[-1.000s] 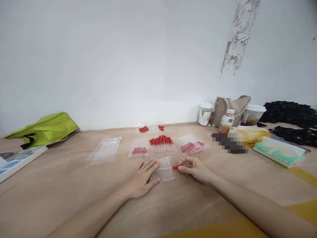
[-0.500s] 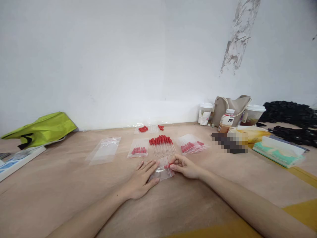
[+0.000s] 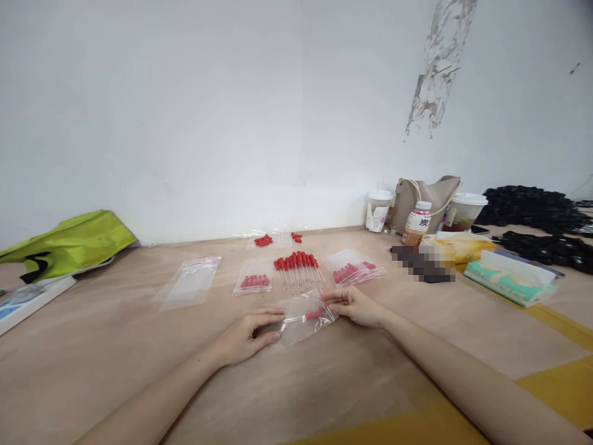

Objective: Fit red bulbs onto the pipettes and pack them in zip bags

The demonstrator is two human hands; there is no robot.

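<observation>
A clear zip-lock bag [image 3: 296, 329] lies in front of me with a red-handled piece [image 3: 314, 314] inside it. My right hand [image 3: 356, 306] pinches the bag's right end near the red zip line. At the bag's left edge, my left hand [image 3: 248, 334] rests with its thumb apart from its fingers. Just beyond is a fanned row of thin pale sticks with red handles [image 3: 298, 262]. To its left sits a filled zip-lock bag [image 3: 252, 279] with several red handles, and to its right a stack of filled bags [image 3: 354, 270].
Flat clear bags [image 3: 192, 284] lie on the left. Small red pieces in plastic [image 3: 264, 240] are by the wall. A lime-green bag [image 3: 88, 238] stands far left. On the right are a drink bottle [image 3: 416, 225], a lidded cup [image 3: 464, 213], and a tissue pack [image 3: 509, 281].
My left hand has slid left off the middle of the bag to its edge. The red-handled piece now lies inside the bag, and my right fingers have shifted to the bag's end.
</observation>
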